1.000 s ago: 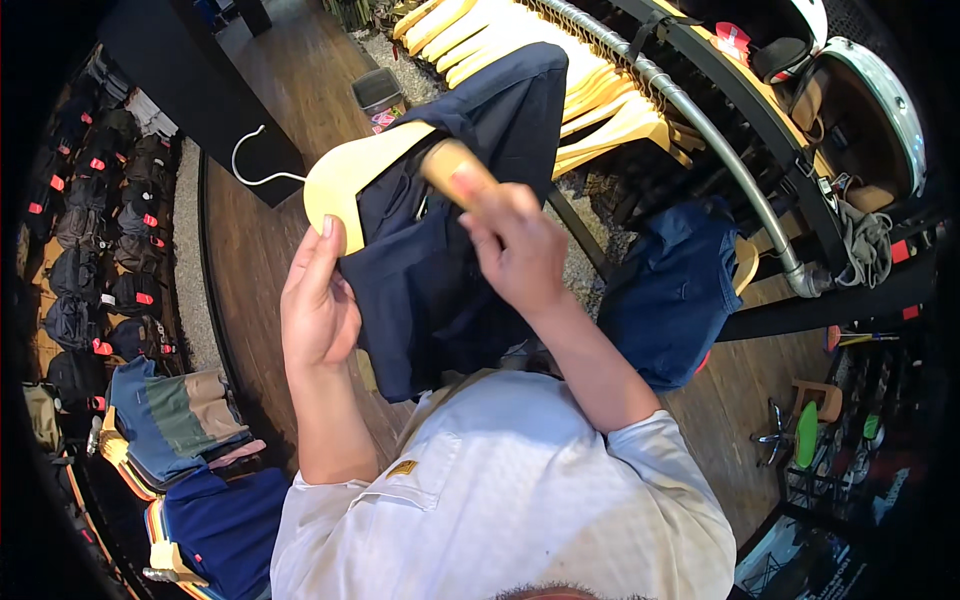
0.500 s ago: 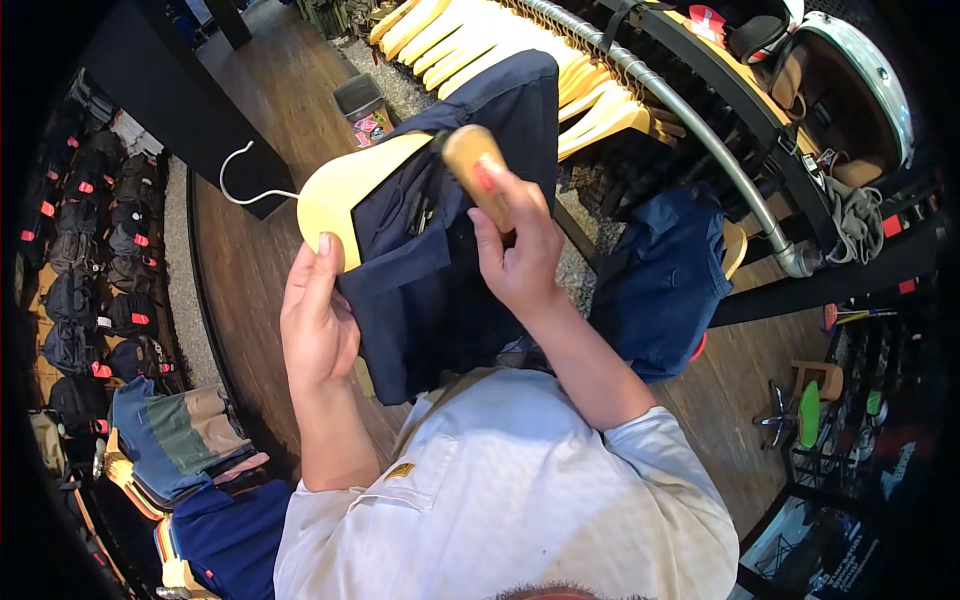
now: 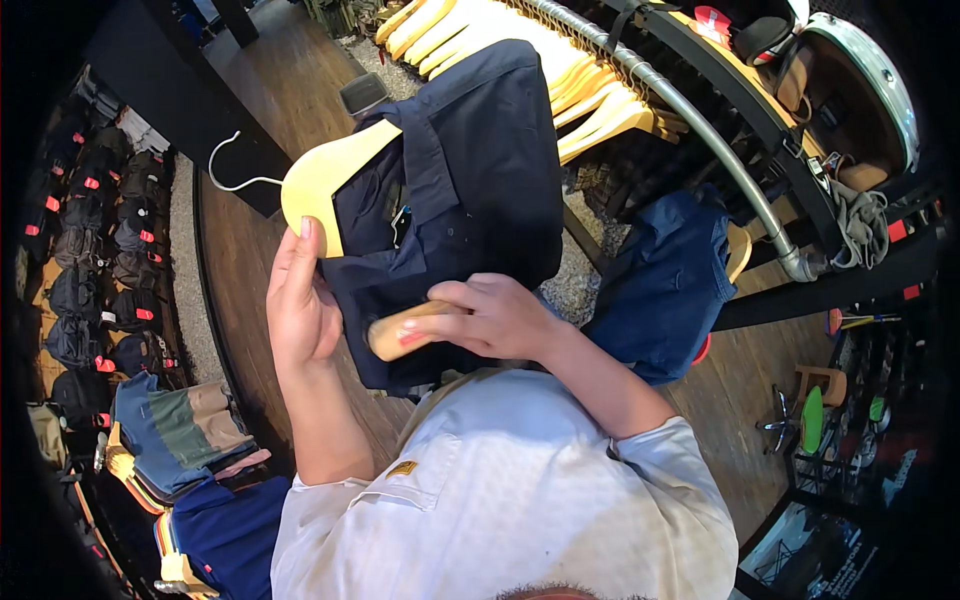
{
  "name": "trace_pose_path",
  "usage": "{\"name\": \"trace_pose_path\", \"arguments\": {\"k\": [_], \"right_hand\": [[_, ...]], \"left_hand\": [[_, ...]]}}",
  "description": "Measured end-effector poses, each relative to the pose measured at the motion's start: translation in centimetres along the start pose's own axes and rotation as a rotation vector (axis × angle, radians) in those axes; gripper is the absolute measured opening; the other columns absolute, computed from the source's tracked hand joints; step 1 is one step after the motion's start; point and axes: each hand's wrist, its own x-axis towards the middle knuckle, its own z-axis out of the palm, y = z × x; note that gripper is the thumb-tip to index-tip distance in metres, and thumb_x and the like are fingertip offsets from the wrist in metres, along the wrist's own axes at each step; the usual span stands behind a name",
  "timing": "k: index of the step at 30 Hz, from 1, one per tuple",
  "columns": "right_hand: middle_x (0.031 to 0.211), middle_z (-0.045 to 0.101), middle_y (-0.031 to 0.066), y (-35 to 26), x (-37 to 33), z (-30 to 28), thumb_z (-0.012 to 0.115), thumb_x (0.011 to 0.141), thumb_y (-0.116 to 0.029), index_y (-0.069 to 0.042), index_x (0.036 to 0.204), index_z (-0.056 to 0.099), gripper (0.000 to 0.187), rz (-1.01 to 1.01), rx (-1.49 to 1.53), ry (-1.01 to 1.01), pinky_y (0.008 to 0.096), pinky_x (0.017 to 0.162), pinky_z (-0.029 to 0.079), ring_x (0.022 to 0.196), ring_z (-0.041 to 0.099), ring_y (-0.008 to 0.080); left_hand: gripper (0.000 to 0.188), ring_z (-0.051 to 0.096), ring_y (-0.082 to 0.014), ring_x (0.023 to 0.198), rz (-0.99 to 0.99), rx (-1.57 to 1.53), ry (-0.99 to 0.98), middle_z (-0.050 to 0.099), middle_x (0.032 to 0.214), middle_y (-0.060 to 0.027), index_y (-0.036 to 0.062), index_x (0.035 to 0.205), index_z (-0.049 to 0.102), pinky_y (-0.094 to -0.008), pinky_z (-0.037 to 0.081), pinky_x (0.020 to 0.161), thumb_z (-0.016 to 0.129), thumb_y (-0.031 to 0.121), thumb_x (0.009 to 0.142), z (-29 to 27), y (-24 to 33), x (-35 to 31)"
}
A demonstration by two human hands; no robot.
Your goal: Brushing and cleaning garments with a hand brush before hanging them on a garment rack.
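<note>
A dark navy collared shirt (image 3: 490,160) hangs on a pale wooden hanger (image 3: 325,185) in front of me, its metal hook pointing left. My left hand (image 3: 305,320) is closed on the hanger by the neck opening, thumb on the wood. In my right hand (image 3: 505,318) is a wooden clothes brush (image 3: 393,337) with a red mark on its back, held against the lower part of the shirt. Its bristles are hidden underneath. Something small and shiny shows inside the collar.
Beyond the shirt, several empty wooden hangers (image 3: 600,115) hang on a metal rail (image 3: 715,150). A blue denim shirt (image 3: 655,290) hangs at the right. Folded trousers (image 3: 185,430) and a blue garment (image 3: 235,530) are at lower left, near shelves of dark caps (image 3: 75,285).
My right hand has swept the brush from the shirt's upper collar side down and left to its near side. The hanger and my left hand have shifted slightly left.
</note>
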Motion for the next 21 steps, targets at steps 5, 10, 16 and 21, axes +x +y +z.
{"name": "trace_pose_path", "arguments": {"k": [5, 10, 16, 21], "right_hand": [[0.133, 0.076, 0.0141, 0.4, 2.0, -0.3, 0.087, 0.089, -0.015, -0.008, 0.145, 0.068, 0.06, 0.209, 0.162, 0.349, 0.0446, 0.092, 0.063, 0.109, 0.078, 0.0396], [0.127, 0.078, 0.0095, 1.7, 1.2, 1.6, 0.085, 0.093, -0.022, -0.012, 0.145, 0.068, 0.055, 0.442, -0.144, 0.211, 0.0433, 0.079, 0.064, 0.098, 0.078, 0.0349], [0.096, 0.071, 0.0062, 6.0, -1.8, 1.9, 0.075, 0.107, -0.017, -0.005, 0.136, 0.062, 0.034, 0.952, 0.305, 0.548, 0.0337, 0.071, 0.059, 0.077, 0.07, 0.0178], [0.114, 0.069, 0.0102, 0.5, 1.7, -0.1, 0.078, 0.096, -0.009, -0.001, 0.127, 0.064, 0.034, 0.652, 0.626, 0.349, 0.0357, 0.087, 0.058, 0.093, 0.069, 0.0172]], "left_hand": [[0.041, 0.069, -0.0184, 0.132, -0.027, 0.041, -0.067, 0.072, 0.146, -0.0111, -0.0008, 0.153, 0.062, -0.0366, 0.053, 0.114, 0.059, 0.023, 0.119, 0.2, -1.2, -0.3], [0.042, 0.067, -0.0195, 0.135, -0.042, 0.028, -0.027, 0.071, 0.147, -0.0115, -0.0015, 0.154, 0.062, -0.0385, 0.051, 0.117, 0.059, 0.022, 0.119, 0.1, -0.8, -0.2], [0.037, 0.069, -0.0188, 0.13, 0.12, 0.066, 0.158, 0.073, 0.14, -0.0092, 0.0001, 0.145, 0.066, -0.0358, 0.053, 0.114, 0.062, 0.026, 0.118, -0.6, -0.2, -0.5], [0.034, 0.067, -0.0089, 0.109, 0.386, 0.275, 0.302, 0.076, 0.121, -0.0036, -0.0009, 0.134, 0.072, -0.0308, 0.054, 0.1, 0.059, 0.027, 0.12, 3.3, -4.8, 0.4]]}}
